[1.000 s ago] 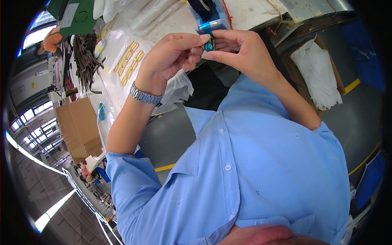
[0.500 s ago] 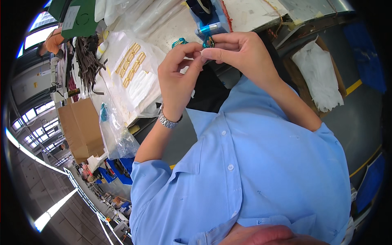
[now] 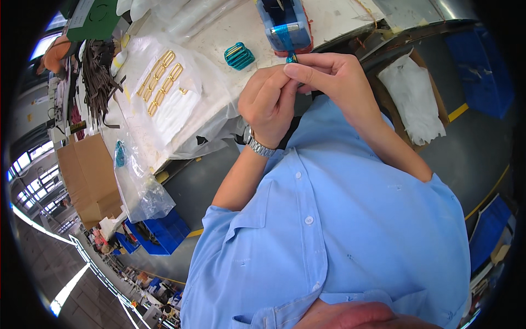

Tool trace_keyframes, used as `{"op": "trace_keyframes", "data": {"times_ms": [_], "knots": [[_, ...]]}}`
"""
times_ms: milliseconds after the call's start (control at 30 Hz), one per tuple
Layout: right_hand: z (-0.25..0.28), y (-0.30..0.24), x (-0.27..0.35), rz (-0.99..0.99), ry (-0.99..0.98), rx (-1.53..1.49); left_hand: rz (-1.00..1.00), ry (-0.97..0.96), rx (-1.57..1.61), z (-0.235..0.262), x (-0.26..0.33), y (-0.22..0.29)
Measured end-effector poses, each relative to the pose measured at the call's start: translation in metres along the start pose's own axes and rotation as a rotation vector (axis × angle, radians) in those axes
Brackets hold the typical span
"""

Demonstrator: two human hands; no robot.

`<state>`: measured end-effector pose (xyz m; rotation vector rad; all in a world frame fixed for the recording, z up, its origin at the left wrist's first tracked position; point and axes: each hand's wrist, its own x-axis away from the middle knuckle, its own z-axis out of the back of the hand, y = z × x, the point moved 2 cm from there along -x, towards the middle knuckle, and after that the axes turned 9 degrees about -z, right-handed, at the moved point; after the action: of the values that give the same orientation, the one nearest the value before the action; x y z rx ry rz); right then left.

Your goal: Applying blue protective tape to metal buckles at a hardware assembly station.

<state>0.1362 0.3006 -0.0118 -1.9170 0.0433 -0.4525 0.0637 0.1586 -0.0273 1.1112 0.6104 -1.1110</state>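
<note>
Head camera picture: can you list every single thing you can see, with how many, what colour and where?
small teal piece: one, teal, pinched at the fingertips
tape dispenser: one, blue, table top centre
wrapped buckle stack: one, teal, left of the dispenser
gold buckles: several, gold, on white sheet
dark straps: a bundle, brown, far left of table
clear plastic bag: one, hanging off the table edge
cardboard box: one, brown, lower left
white cloth: one, right
wristwatch: one, silver, left wrist
left hand: one, at the piece
right hand: one, pinching the piece

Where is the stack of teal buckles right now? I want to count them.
In the head view, the teal buckles lie on the white table, left of the blue tape dispenser, beyond the left hand.
</note>
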Motion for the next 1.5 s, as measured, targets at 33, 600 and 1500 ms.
{"op": "trace_keyframes", "data": {"times_ms": [33,600,1500], "knots": [[0.001,0.002,0.002,-0.032,0.023,-0.006,0.079,-0.020,0.005,0.000,0.006,0.002],[0.014,-0.001,-0.012,0.193,-0.066,0.252,0.581,-0.096,0.354,0.005,-0.015,-0.002],[0.014,0.023,0.008,0.322,-0.044,0.417,0.936,-0.145,0.636,0.019,-0.004,0.012]]}}
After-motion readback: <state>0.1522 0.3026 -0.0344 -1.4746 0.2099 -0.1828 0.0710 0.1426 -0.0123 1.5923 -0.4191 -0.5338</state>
